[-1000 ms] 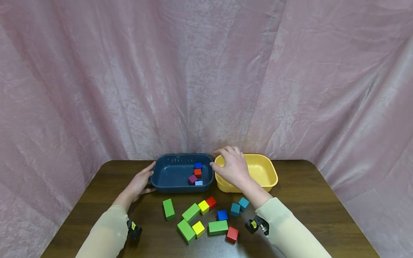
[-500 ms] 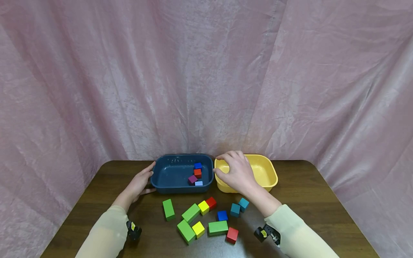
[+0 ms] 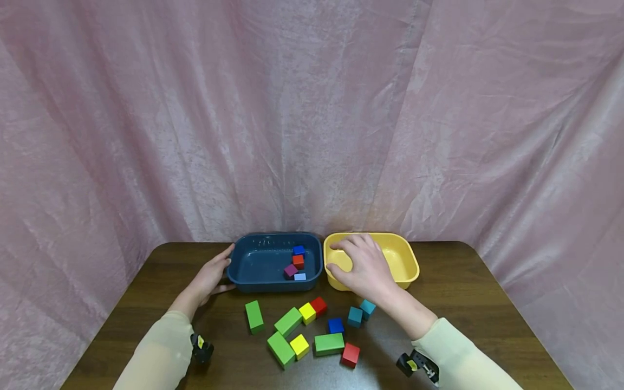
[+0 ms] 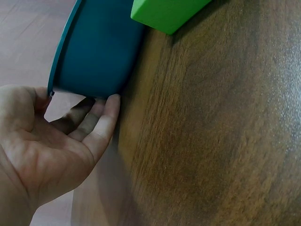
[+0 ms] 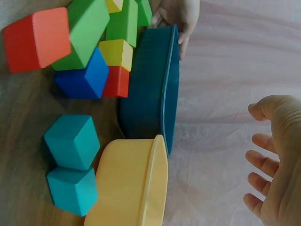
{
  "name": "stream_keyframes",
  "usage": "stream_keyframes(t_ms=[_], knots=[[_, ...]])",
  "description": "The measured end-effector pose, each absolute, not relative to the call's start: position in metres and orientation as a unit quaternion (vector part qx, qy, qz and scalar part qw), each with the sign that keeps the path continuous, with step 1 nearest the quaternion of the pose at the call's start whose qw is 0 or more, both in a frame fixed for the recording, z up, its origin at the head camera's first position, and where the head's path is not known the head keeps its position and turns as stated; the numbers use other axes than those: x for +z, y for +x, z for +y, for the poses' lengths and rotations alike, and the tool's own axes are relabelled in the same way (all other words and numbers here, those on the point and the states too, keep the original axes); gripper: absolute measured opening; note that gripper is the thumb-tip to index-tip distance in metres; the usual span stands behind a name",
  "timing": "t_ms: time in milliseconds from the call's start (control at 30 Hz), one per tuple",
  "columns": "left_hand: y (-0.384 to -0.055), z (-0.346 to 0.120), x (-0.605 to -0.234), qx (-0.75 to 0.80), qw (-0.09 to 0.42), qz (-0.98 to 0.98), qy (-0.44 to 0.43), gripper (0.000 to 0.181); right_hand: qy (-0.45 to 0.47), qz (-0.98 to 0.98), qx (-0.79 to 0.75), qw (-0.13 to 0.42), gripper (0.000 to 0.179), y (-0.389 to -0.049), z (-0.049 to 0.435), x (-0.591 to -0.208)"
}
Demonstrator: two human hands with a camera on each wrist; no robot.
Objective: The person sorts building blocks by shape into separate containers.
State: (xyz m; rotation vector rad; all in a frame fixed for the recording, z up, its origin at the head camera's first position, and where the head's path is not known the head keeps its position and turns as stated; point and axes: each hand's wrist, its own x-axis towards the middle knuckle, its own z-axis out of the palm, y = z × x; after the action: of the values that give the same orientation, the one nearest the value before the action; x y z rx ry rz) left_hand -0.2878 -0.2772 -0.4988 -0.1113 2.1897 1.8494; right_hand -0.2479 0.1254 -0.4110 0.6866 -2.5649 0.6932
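Observation:
My left hand (image 3: 209,276) touches the left end of the dark blue bin (image 3: 273,287), thumb by the rim and fingers against the lower wall in the left wrist view. Inside that bin, toward its right end, lie a blue cube (image 3: 298,250), a red-orange cube (image 3: 298,262), a purple cube (image 3: 290,272) and a light blue block (image 3: 299,277). Over the left part of the yellow bin (image 3: 415,271) hovers my right hand (image 3: 363,265), fingers loosely spread and holding nothing. The right wrist view shows those fingers apart from both bins.
In front of the bins lie several green blocks (image 3: 329,344), yellow cubes (image 3: 299,346), red cubes (image 3: 350,355), a blue cube (image 3: 336,325) and two teal cubes (image 3: 355,317). A pink curtain (image 3: 312,119) hangs behind the brown table (image 3: 463,303).
My right hand has drawn back to the right, from the gap between the bins to over the yellow bin. The left hand stays at the blue bin; the blocks have not moved.

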Motion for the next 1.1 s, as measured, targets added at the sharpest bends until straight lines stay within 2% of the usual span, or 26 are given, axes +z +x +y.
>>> stream_keyframes(t_ms=[733, 1100], knots=[[-0.290, -0.278, -0.501, 0.634, 0.134, 0.761, -0.036, 0.056, 0.301, -0.901, 0.220, 0.222, 0.037, -0.217, 0.150, -0.430], [-0.289, -0.277, -0.502, 0.636, 0.135, 0.759, -0.038, 0.056, 0.308, -0.909, 0.202, 0.197, 0.036, -0.197, 0.162, -0.443]])
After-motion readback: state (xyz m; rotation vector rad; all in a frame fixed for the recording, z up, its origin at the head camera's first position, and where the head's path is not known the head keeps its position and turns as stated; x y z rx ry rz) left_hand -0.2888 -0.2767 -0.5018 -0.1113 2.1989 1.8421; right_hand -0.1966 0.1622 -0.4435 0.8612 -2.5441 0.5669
